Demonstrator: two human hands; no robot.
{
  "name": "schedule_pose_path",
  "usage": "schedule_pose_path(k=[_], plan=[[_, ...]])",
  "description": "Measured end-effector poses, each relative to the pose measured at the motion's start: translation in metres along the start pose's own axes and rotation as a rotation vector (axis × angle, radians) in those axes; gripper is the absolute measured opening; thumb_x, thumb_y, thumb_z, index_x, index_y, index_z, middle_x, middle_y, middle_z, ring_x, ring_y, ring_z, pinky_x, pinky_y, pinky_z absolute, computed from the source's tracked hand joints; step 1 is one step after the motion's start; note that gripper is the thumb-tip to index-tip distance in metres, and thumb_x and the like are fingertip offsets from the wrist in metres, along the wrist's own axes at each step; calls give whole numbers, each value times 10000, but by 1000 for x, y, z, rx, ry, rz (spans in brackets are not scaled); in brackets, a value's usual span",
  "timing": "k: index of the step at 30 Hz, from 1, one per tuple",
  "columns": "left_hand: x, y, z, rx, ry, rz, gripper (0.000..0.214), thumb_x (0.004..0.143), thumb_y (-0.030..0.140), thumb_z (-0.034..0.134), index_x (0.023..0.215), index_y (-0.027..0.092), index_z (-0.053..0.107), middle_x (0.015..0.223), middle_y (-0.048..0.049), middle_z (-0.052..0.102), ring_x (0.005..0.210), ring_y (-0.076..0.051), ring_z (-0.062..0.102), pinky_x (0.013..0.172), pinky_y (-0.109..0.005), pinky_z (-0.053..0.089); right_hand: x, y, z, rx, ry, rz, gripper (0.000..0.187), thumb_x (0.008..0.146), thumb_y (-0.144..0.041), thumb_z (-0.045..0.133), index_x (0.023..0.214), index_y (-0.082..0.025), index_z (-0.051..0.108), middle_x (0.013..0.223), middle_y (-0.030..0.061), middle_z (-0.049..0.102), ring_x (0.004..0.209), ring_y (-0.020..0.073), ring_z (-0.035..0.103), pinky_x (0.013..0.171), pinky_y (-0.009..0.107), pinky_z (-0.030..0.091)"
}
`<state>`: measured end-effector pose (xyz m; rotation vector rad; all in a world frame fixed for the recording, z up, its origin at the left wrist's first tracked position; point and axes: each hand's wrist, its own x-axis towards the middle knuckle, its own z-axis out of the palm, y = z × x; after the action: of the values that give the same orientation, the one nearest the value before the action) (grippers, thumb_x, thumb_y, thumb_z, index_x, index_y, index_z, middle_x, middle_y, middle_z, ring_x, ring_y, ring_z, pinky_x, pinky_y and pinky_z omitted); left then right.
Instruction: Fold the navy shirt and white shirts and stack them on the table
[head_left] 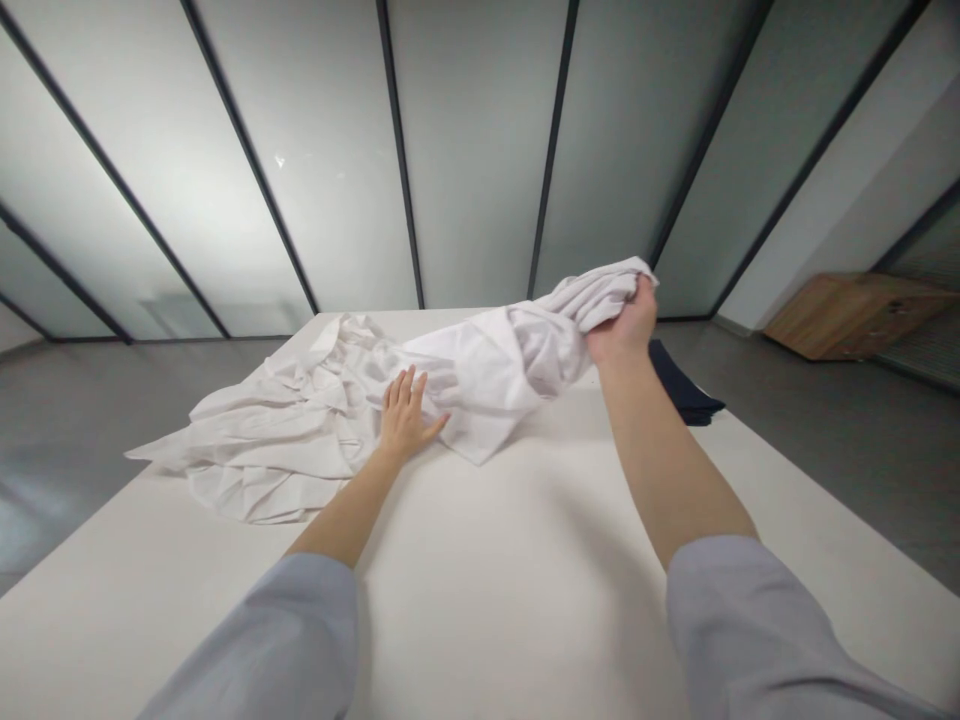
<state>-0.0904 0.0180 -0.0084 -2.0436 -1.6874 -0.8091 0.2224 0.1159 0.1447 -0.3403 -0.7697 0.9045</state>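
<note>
A white cloth garment (487, 360), its exact kind unclear from the folds, stretches from the middle of the table up to the right. My right hand (630, 320) grips its bunched end, raised above the tabletop, with fingers wrapped round the fabric. Flat and with fingers spread, my left hand (406, 415) rests on the cloth's left part. Left of that hand spreads a crumpled heap of white cloth (277, 430). Where the heap ends and the lifted piece begins, I cannot tell.
A folded dark navy stack of cloth (682, 385) lies at the right edge of the white table (480, 590). Frosted glass panels (480, 150) stand behind the table. On the floor at the far right is a wooden cabinet (832, 315).
</note>
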Motion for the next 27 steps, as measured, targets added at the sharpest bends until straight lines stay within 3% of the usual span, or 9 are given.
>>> schedule_pose_path(k=[4,7,9,11,14,17,19,22,27], plan=[[-2,-3,7,16,-147,-17,789,807,613,515,1432,163,343,1525,-161,309,1403,-319,269,1123,-464,238,19,-25,-46,-123,200,-135,169,843,-387,397,784,-248,472,732,-28,555,709,127,611,671,278,521],[-3,-3,14,17,-308,-15,741,848,575,473,1437,147,334,1518,-167,323,1388,-298,309,1098,-428,295,9,-15,-83,-541,215,-20,155,779,-392,523,787,-238,502,696,-27,558,655,137,588,553,240,487],[-1,-2,18,30,-423,-28,667,883,477,441,1447,141,322,1524,-162,317,1371,-283,342,1074,-415,326,-8,0,-104,-897,63,140,277,752,-466,564,887,-224,564,781,9,619,738,183,619,596,287,508],[4,-3,22,51,-507,-58,585,897,357,396,1443,155,337,1513,-142,349,1336,-269,393,1045,-416,352,-29,18,-119,-1247,-191,201,468,725,-528,595,1068,-209,585,1053,88,650,978,251,615,776,368,517],[14,-3,25,81,-550,-80,521,893,288,355,1402,194,409,1436,-109,466,1278,-275,443,997,-445,380,-65,40,-126,-1702,-626,250,903,670,-627,648,1406,-172,392,1463,190,386,1311,341,397,1025,439,369],[24,0,27,113,-547,-100,511,869,338,409,1356,194,469,1347,-126,533,1220,-302,473,958,-453,401,-91,53,-119,-2010,-865,311,1088,651,-762,587,1503,-190,226,1549,199,219,1365,430,269,1049,550,275],[30,4,30,141,-513,-136,556,840,359,462,1374,204,452,1323,-141,532,1199,-311,482,956,-455,400,-99,58,-110,-2080,-893,307,1040,702,-783,516,1503,-185,229,1503,214,311,1328,430,329,1013,546,310],[39,8,38,130,-510,-174,594,823,347,494,1406,260,415,1283,-143,543,1170,-306,514,930,-440,424,-101,64,-98,-2097,-862,304,804,816,-686,466,1401,-136,418,1349,236,496,1224,374,474,951,454,381],[55,7,53,-130,-552,-352,298,812,287,522,1062,222,671,1067,-138,677,1043,-286,622,881,-383,469,-96,71,-98,-2011,-670,323,446,918,-465,421,1128,-128,625,1129,219,648,1052,310,609,879,374,422]])
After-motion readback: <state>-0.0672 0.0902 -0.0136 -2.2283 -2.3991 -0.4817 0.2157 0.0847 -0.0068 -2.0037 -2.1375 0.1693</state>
